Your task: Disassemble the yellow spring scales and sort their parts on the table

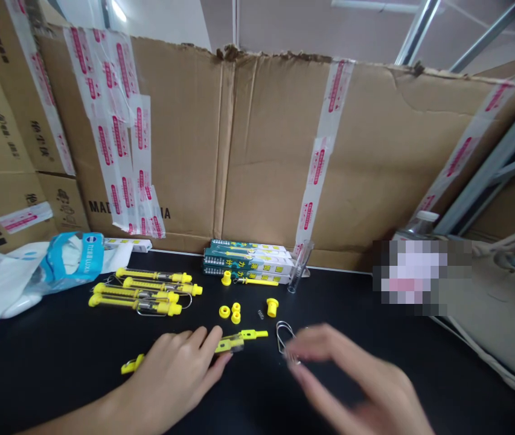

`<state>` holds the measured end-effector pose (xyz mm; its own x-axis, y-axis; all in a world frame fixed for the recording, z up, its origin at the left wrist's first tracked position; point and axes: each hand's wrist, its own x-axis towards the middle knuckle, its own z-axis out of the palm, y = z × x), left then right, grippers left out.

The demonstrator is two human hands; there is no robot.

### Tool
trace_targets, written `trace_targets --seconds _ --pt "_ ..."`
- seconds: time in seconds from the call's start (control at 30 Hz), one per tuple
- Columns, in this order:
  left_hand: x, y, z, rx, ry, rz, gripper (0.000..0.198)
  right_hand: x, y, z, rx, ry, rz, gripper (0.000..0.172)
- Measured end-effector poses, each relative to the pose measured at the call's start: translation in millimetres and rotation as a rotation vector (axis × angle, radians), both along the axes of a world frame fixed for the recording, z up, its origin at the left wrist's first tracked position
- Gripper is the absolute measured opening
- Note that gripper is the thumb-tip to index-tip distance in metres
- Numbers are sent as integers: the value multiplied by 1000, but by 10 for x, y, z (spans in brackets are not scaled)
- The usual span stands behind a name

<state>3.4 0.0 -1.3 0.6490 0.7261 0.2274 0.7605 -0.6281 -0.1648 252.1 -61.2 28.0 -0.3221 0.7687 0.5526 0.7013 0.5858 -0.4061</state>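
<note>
As your left hand [171, 377] pins a yellow spring-balance casing [230, 344], fingers [203, 341] spread flat — your blurred right hand [357, 380] nears a wire hook [285, 339], its grip unclear.

My left hand [175, 377] sits palm down, fingers loosely spread, left forearm [76, 417] reaching in from the lower left; my right hand [357, 380] is motion-blurred, fingers curled inward

Right hand [352, 377] motion-blurred, wrist cut off by frame
</note>
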Motion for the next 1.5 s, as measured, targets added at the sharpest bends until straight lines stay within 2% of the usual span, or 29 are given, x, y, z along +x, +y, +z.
trace_targets --seconds 0.07,0.13,0.23,0.33,0.53,0.8,1.13,1.5 --pt "0 2 4 12 8 -9 12 29 429 -41 97 104 -29 13" --pt "3 5 17 14 11 -6 10 23 731 -146 133 130 -17 11" --pt "10 7 36 9 3 -6 9 4 916 -319 144 134 10 10" --pt "10 -1 41 0 -10 -10 8 0 922 -405 136 124 37 15" --pt "-9 1 22 -30 -34 -19 8 33 900 -408 104 99 80 16" --pt "0 20 23 -33 -5 -13 12 73 870 -452 59 67 152 25" --pt "2 15 61 -69 24 3 14 79 871 -451 8 49 196 21" --pt "10 15 44 -123 27 33 15 91 876 -445 36 21 65 22"
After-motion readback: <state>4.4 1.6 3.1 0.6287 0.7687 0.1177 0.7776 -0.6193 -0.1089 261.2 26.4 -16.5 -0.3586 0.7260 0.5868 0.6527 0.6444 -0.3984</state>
